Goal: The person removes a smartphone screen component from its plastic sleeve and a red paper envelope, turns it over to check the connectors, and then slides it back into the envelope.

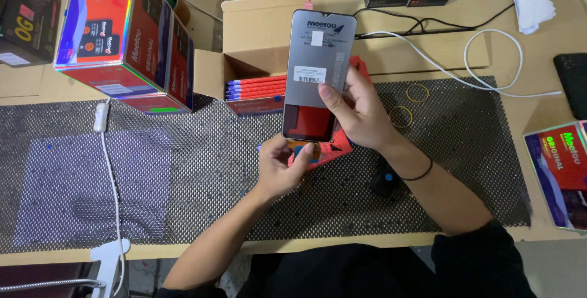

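Workbench, black mesh mat [183, 169]: phone screen panel [318, 72], long axis upright, notch end away from me, pinched by my right hand [361, 114]; my left hand [281, 166] grips its red sleeve [327, 151] below. Behind: open carton [257, 41] of red packs; white cable [489, 59] at right.

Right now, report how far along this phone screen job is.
Done: the phone screen is out of its red sleeve. In hand: right hand holds the screen up, left hand grips the sleeve. Left: more packs stand in the open cardboard box.
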